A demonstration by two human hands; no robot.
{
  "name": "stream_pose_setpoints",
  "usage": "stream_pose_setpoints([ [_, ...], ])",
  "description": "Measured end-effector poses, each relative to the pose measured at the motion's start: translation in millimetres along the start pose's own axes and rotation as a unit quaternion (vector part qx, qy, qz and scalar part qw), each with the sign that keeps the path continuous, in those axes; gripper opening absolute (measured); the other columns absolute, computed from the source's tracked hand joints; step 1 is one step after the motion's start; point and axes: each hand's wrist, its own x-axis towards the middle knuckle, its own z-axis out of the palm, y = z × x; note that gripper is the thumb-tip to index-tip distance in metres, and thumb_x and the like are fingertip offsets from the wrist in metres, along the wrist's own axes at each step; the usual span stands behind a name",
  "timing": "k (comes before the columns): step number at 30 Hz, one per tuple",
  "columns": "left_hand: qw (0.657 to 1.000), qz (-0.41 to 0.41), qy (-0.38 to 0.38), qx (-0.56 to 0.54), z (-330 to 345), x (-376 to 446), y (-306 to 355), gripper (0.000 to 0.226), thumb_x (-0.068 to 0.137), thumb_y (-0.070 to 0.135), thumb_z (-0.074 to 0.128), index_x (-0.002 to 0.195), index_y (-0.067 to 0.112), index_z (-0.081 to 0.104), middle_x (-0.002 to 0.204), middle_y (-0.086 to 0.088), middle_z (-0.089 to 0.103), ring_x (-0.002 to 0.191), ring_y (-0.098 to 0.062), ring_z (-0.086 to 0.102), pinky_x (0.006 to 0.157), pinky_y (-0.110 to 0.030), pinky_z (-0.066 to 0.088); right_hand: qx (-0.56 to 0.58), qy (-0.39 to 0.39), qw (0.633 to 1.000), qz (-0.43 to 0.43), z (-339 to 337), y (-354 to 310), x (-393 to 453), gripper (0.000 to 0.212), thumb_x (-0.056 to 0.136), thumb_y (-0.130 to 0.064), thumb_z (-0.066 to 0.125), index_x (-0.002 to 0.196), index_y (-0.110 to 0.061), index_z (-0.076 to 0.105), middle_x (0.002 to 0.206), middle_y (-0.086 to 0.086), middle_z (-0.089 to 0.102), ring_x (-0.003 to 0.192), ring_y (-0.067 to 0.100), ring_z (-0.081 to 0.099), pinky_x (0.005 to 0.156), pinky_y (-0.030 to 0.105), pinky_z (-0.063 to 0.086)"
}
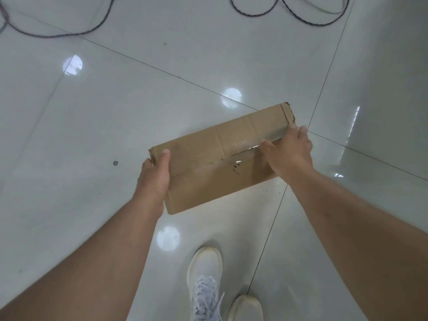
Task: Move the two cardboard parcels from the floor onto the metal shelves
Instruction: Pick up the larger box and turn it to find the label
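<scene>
A flat brown cardboard parcel (208, 158) with clear tape along its top seam is held above the pale tiled floor. My left hand (154, 179) grips its left end, thumb on top. My right hand (290, 154) grips its right end, fingers curled over the far edge. The parcel is tilted, its right end farther from me. Only this one parcel is in view, and no metal shelves are visible.
Glossy white floor tiles (92, 135) spread all around. Dark cables (301, 17) loop across the floor at the top, one cable (58, 34) at the top left. My white shoes (205, 281) stand below the parcel.
</scene>
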Motion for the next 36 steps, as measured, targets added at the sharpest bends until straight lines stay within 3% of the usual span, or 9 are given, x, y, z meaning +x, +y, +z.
stream_pose_setpoints([
  [3, 1.0, -0.002, 0.005, -0.002, -0.5, 10.2, -2.1, 0.09, 0.062, 0.075, 0.034, 0.137, 0.027, 0.046, 0.135, 0.0, 0.057, 0.12, -0.025, 0.055, 0.103, -0.05, 0.044, -0.038, 0.011, 0.999, 0.011, 0.2, -1.4, 4.4, 0.084, 0.086, -0.047, 0.049, 0.15, -0.007, 0.013, 0.156, 0.013, 0.022, 0.142, 0.033, 0.02, 0.11, 0.049, 0.026],
  [7, 0.997, -0.039, 0.072, 0.003, -4.4, 11.9, 4.2, 0.115, 0.051, 0.089, 0.018, 0.141, 0.021, 0.042, 0.139, -0.006, 0.053, 0.122, -0.032, 0.053, 0.1, -0.054, 0.044, 0.037, -0.01, 0.997, 0.074, -4.2, -0.9, -0.2, 0.082, 0.081, -0.065, 0.039, 0.145, -0.017, 0.028, 0.143, 0.017, 0.034, 0.135, 0.034, 0.027, 0.104, 0.052, 0.03],
  [11, 0.991, -0.032, 0.126, -0.027, -8.2, 3.2, 2.5, 0.077, 0.087, 0.065, 0.037, 0.141, 0.009, 0.035, 0.132, -0.01, 0.049, 0.114, -0.031, 0.051, 0.094, -0.039, 0.044, 0.134, -0.011, 0.98, 0.145, -7.7, 3.1, -10.0, 0.094, 0.073, -0.078, 0.037, 0.14, -0.012, 0.033, 0.14, 0.016, 0.039, 0.13, 0.036, 0.037, 0.102, 0.052, 0.035],
  [13, 0.986, -0.012, 0.165, -0.037, -11.5, 2.4, -4.1, 0.045, 0.088, 0.044, 0.054, 0.119, 0.012, 0.045, 0.11, -0.006, 0.054, 0.093, -0.027, 0.051, 0.079, -0.035, 0.042, 0.165, 0.005, 0.97, 0.177, -11.1, 7.1, -14.6, 0.093, 0.074, -0.073, 0.043, 0.138, -0.007, 0.033, 0.139, 0.016, 0.042, 0.125, 0.037, 0.044, 0.097, 0.047, 0.038],
  [15, 0.983, -0.009, 0.176, -0.057, -15.5, 1.4, -8.6, 0.035, 0.083, 0.028, 0.057, 0.111, 0.009, 0.048, 0.092, 0.0, 0.055, 0.082, -0.025, 0.051, 0.074, -0.035, 0.043, 0.17, 0.015, 0.967, 0.191, -11.6, 12.4, -19.8, 0.075, 0.08, -0.056, 0.049, 0.132, -0.004, 0.037, 0.133, 0.017, 0.048, 0.115, 0.037, 0.051, 0.086, 0.042, 0.041],
  [18, 0.987, -0.01, 0.153, -0.053, -18.4, 2.4, -20.4, 0.049, 0.083, 0.012, 0.049, 0.132, 0.013, 0.049, 0.109, 0.003, 0.054, 0.088, -0.021, 0.051, 0.077, -0.029, 0.041, 0.173, -0.013, 0.964, 0.201, -3.6, 22.7, -30.0, 0.052, 0.086, -0.031, 0.044, 0.131, -0.006, 0.037, 0.129, 0.019, 0.049, 0.103, 0.037, 0.052, 0.085, 0.042, 0.043],
  [21, 0.993, -0.011, 0.119, -0.027, -21.0, 1.6, -35.6, 0.053, 0.079, 0.002, 0.041, 0.128, 0.016, 0.057, 0.118, -0.001, 0.063, 0.092, -0.023, 0.054, 0.072, -0.028, 0.041, 0.166, -0.038, 0.965, 0.197, 8.9, 34.4, -38.2, 0.046, 0.087, -0.02, 0.041, 0.132, -0.009, 0.04, 0.127, 0.02, 0.051, 0.093, 0.033, 0.047, 0.082, 0.04, 0.041],
  [31, 0.994, -0.016, 0.105, -0.026, -21.9, -1.1, -47.9, 0.051, 0.083, -0.003, 0.039, 0.126, 0.022, 0.051, 0.09, 0.004, 0.055, 0.07, -0.009, 0.048, 0.055, -0.022, 0.034, 0.154, -0.03, 0.966, 0.204, 19.3, 39.7, -43.8, 0.041, 0.089, -0.015, 0.041, 0.127, -0.001, 0.039, 0.127, 0.023, 0.051, 0.092, 0.034, 0.046, 0.078, 0.039, 0.039],
  [36, 0.996, 0.017, 0.066, -0.063, -28.3, -0.5, -52.5, 0.048, 0.082, 0.014, 0.049, 0.127, 0.031, 0.051, 0.105, 0.004, 0.06, 0.09, -0.017, 0.054, 0.069, -0.028, 0.039, 0.191, -0.024, 0.963, 0.188, 16.0, 38.2, -49.4, 0.047, 0.085, -0.03, 0.053, 0.122, -0.003, 0.042, 0.119, 0.014, 0.052, 0.095, 0.033, 0.05, 0.075, 0.036, 0.039],
])
